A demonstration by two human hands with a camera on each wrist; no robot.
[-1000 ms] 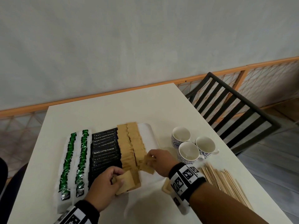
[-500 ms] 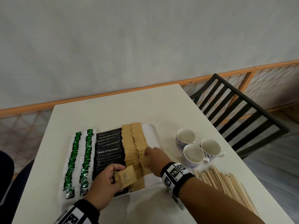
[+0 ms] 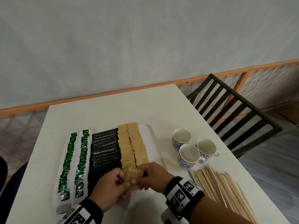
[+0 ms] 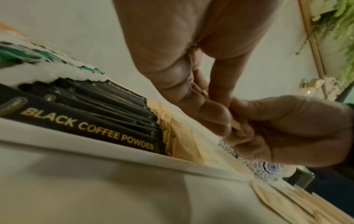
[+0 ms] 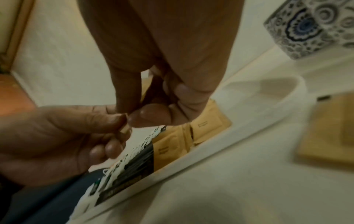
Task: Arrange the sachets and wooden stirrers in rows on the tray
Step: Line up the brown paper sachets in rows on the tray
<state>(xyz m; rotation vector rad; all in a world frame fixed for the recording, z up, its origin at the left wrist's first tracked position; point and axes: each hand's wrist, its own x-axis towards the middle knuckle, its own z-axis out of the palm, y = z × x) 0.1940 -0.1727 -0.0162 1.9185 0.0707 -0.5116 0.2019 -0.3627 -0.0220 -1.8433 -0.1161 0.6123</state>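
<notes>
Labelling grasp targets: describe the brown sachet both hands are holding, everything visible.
The brown sachet is a small flat square packet, kraft paper by its look, with faint small print. The left hand and right hand both pinch it at once, fingertips meeting on it. It sits tilted just above the near end of the brown rows on the white tray. Fingers hide much of it.

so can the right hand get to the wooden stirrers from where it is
Probably yes, once free: the wooden stirrers lie uncovered on the table just beside the right hand, but it is pinching a brown sachet with the left hand.
</notes>
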